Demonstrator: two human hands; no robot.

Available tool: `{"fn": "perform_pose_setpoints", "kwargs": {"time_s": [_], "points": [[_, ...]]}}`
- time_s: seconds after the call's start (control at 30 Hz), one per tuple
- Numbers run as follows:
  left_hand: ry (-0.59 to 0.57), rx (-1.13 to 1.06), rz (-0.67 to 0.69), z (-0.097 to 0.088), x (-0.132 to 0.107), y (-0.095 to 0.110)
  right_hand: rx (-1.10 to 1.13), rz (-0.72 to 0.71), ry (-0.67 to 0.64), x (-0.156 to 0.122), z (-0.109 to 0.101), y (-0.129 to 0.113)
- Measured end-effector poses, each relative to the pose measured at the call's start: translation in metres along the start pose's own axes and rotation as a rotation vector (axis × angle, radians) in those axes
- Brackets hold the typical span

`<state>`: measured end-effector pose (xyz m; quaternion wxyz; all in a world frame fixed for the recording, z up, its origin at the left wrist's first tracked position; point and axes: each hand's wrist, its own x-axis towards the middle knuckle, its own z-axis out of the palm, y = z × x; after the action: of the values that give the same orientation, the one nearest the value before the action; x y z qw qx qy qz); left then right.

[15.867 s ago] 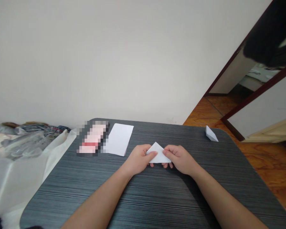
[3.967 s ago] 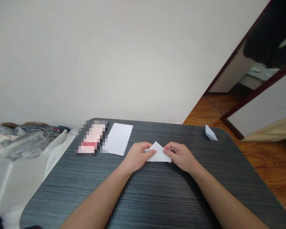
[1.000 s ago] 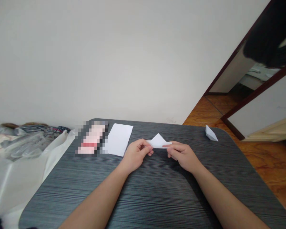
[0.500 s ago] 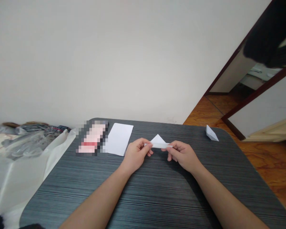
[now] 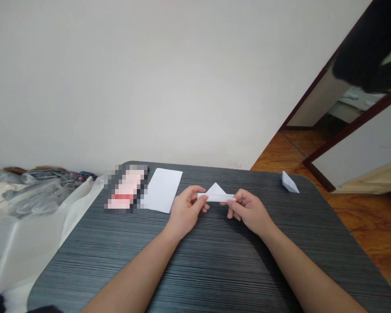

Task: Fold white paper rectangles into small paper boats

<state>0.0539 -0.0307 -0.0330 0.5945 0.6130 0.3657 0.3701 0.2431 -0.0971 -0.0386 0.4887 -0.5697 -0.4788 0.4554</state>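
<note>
A small folded white paper (image 5: 216, 193), triangular with a flat band along its lower edge, is held just above the dark striped table (image 5: 195, 269). My left hand (image 5: 185, 211) pinches its left end between thumb and fingers. My right hand (image 5: 249, 211) pinches its right end the same way. Both hands are closed on the paper, near the middle of the table's far half.
A flat white sheet (image 5: 163, 190) lies at the far left of the table beside a blurred pink-and-dark object (image 5: 126, 188). A small folded paper shape (image 5: 289, 183) sits at the far right corner. Plastic bags and cloth (image 5: 29, 208) lie left of the table; wooden floor lies to the right.
The folded paper lay flat on the table under both hands four seconds ago. It is now lifted and tilted edge-on, held a little farther from me; little has moved in the last half second.
</note>
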Motion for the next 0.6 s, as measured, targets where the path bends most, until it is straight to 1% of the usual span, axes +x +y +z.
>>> {"fn": "perform_pose_setpoints", "kwargs": {"time_s": [0.1, 0.27, 0.47, 0.6], "points": [[0.004, -0.020, -0.018, -0.0001, 0.0004, 0.0002, 0.033, 0.010, 0.009, 0.0000, 0.0012, -0.0010], [0.003, 0.015, -0.027, -0.0007, 0.0016, -0.0002, 0.041, -0.007, 0.038, 0.0011, 0.0010, 0.0006], [-0.047, -0.001, -0.027, 0.0001, 0.0021, -0.0016, 0.052, -0.032, 0.055, 0.0030, -0.0002, 0.0009], [-0.047, 0.005, -0.044, 0.0006, 0.0022, -0.0050, 0.082, -0.034, 0.048, 0.0033, 0.0009, -0.0009]]}}
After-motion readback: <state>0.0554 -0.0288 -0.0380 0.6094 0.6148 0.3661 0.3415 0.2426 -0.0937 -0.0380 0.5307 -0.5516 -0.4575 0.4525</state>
